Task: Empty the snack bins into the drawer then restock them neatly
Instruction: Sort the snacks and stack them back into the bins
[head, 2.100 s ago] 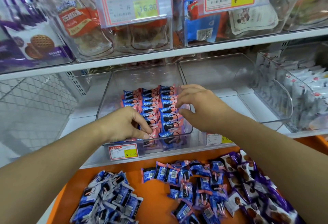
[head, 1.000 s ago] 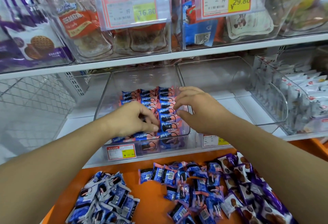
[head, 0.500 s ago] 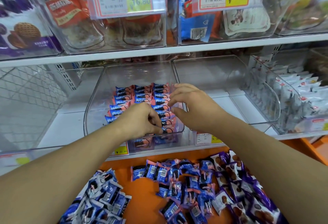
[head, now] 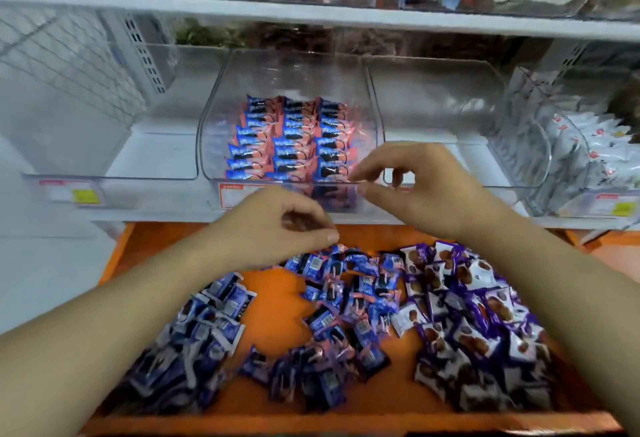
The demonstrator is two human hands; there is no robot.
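A clear middle bin point(head: 207, 146) on the lower shelf holds pink-and-blue snack packets point(head: 294, 135) lined up in three neat rows. Below it the orange drawer point(head: 277, 298) is pulled out. Loose pink-and-blue packets point(head: 346, 298) lie in its middle, blue-and-white packets point(head: 204, 332) on its left and purple cookie packets point(head: 478, 326) on its right. My left hand point(head: 277, 225) hovers over the drawer's back edge, fingers curled to the thumb, holding nothing I can see. My right hand point(head: 415, 191) is at the bin's front lip, fingers loosely bent and empty.
Bare clear bins stand to the left point(head: 104, 125) and right point(head: 433, 101) of the middle bin. A further bin of white packets point(head: 588, 159) is at the far right. An upper shelf point(head: 311, 14) carries stocked bins overhead. Price tags front the bins.
Both hands have drawn back out of the middle bin toward me; the left now hangs over the drawer. The view has tilted down, showing more of the drawer.
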